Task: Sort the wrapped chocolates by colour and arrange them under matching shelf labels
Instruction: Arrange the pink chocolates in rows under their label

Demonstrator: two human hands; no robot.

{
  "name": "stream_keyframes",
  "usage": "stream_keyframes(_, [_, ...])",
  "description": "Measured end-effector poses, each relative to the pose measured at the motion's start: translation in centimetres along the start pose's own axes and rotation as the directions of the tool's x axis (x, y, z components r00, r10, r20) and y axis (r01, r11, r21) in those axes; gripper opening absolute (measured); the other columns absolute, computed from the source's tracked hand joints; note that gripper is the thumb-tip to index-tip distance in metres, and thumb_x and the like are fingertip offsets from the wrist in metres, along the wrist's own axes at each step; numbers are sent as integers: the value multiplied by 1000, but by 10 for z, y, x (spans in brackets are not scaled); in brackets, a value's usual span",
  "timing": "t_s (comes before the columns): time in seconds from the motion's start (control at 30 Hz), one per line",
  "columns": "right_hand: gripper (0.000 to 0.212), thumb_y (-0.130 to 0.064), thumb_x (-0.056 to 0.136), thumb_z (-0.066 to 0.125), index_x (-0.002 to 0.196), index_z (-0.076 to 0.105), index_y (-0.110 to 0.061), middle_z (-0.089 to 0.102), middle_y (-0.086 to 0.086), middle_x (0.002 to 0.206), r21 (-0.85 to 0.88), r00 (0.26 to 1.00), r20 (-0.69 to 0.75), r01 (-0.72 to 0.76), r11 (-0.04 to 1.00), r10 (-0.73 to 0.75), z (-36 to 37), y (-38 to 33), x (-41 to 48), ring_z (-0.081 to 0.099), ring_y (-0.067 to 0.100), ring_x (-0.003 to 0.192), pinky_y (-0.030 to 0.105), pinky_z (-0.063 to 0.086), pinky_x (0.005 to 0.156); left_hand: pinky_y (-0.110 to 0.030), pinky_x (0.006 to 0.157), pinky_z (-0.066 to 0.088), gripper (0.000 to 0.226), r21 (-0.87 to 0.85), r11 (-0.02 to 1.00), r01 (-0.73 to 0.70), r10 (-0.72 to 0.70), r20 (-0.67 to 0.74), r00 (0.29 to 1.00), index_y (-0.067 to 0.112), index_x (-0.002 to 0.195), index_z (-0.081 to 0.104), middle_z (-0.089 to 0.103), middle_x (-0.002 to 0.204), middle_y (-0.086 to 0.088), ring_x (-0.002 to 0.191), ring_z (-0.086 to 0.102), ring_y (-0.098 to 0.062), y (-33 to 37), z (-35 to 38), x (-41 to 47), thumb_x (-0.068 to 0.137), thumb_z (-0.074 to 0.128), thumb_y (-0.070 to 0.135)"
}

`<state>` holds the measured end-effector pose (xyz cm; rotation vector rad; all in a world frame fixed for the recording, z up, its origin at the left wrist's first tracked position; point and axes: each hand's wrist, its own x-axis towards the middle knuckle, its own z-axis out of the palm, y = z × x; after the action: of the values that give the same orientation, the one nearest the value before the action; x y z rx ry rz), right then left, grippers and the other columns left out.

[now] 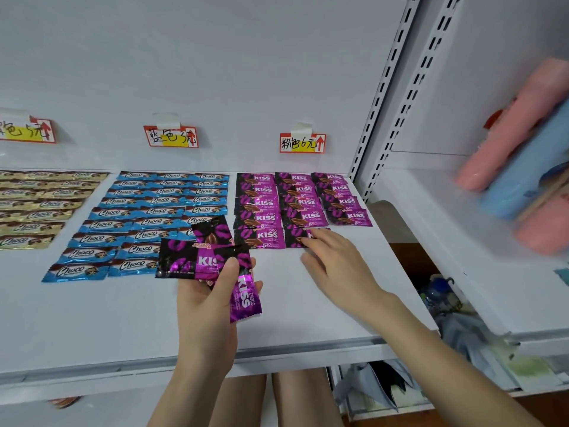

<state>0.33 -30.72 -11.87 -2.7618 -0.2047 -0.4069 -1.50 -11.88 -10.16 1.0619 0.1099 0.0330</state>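
Left grip (212, 300) palm-up, thumb pinching purple chocolates (187, 263); right grip (335, 263) extended forward, fingers flat, palm down.

The left hand (212, 300) grips purple chocolates (212, 260); the right hand's (335, 260) straight fingers touch a purple chocolate (297, 238) lying on the shelf (123, 318).

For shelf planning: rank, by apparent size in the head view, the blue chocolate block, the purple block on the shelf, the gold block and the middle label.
1. blue chocolate block
2. purple block
3. gold block, judged by its visible part only, because the frame edge cuts it off
4. middle label
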Motion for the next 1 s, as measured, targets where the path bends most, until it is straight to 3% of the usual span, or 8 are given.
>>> stream_keyframes(0.13, [25,-20,93,50,110,63,-6,61,5,113,49,992,-116,-50,998,56,-1,-2,-3,47,16,105,23,35,88,-31,59,59,31,-4,1000,7,-7,-9,1000,25,113,53,69,101,-6,81,70,-17,0,-1,1,89,52,6])
stream_keyframes(0.27, [26,-24,95,47,107,64,-8,61,4,112,47,995,-66,-76,996,79,1,0,-2,49,15,103,26,38,86,-31,58,58,33,-32,999,35,-35,-10,999,23,117,52,69,101,-6,80,71,-17,-1,-1,1,88,52,6])
stream_keyframes(0.4, [26,-25,95,46,106,63,-10,61,4,112,69,994,-66,-79,994,84,3,1,-2,47,12,103,26,38,86,-31,56,58,30,-92,992,86,-88,-20,996,27,108,56,73,89,-1,80,71,-18,-4,-2,3,90,50,3])
stream_keyframes(0.57, [27,-26,96,45,108,63,-10,61,4,113,70,995,-62,-80,994,84,3,1,-1,48,14,104,25,38,86,-31,56,57,30,-58,996,67,-66,21,998,27,107,55,74,87,3,81,71,-18,-3,-1,1,90,49,2])
stream_keyframes(0.8, [29,-26,97,43,112,61,-9,59,5,116,54,995,-61,-73,996,77,4,0,-2,48,17,107,30,39,89,-36,61,59,32,-31,997,66,-64,45,997,24,112,54,70,103,-8,83,71,-22,-1,-1,-4,88,53,3])
stream_keyframes(0.87, [28,-25,97,44,111,61,-8,59,5,115,72,996,-59,-65,995,69,3,0,-2,47,15,107,23,37,88,-37,62,59,34,-27,997,70,-69,57,996,20,116,54,68,108,-13,85,70,-25,1,-1,-6,87,53,3])
stream_keyframes(0.93, [28,-24,96,45,115,60,-9,56,2,119,139,995,-64,-62,988,71,-1,-1,-3,41,5,106,3,28,83,-37,60,59,41,-35,996,79,-76,81,994,14,123,52,66,110,-17,87,68,-28,2,-1,-7,83,56,5])
stream_keyframes(1.0, [29,-24,96,46,120,58,-12,51,-6,121,243,990,-79,-95,965,118,-6,-4,-5,38,-5,107,-8,21,82,-36,59,58,49,-40,996,83,-78,108,991,11,124,51,67,110,-17,86,68,-28,4,-2,-8,76,59,10])
